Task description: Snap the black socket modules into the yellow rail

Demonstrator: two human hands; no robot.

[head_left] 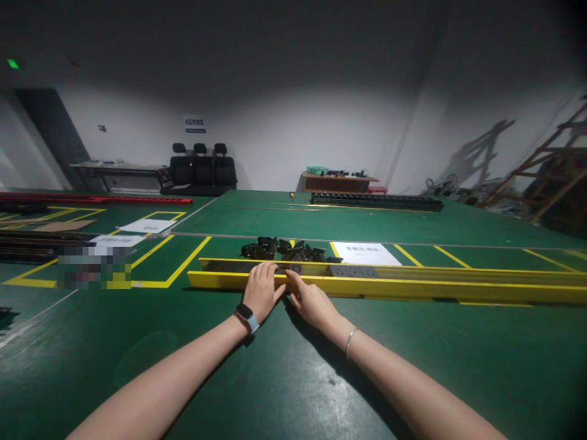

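Note:
A long yellow channel (394, 286) lies across the green table in front of me, running off to the right. Black socket modules sit inside it: one (228, 266) towards the left end, a small one (296, 267) by my fingertips, and a group (353, 271) to the right. My left hand (261, 292) is closed over the channel's front wall, its fingertips inside. Beside it my right hand (312, 300) is closed at the same wall, index finger over the rim and the other fingers curled. My palms hide what lies under the fingertips.
Loose black plastic parts (300, 252) are heaped just behind the channel, next to a printed white sheet (364, 253). Yellow tape marks (188, 263) line the green table (211, 366). Further back lies a long black rack (376, 201); red rails (137, 200) are at left.

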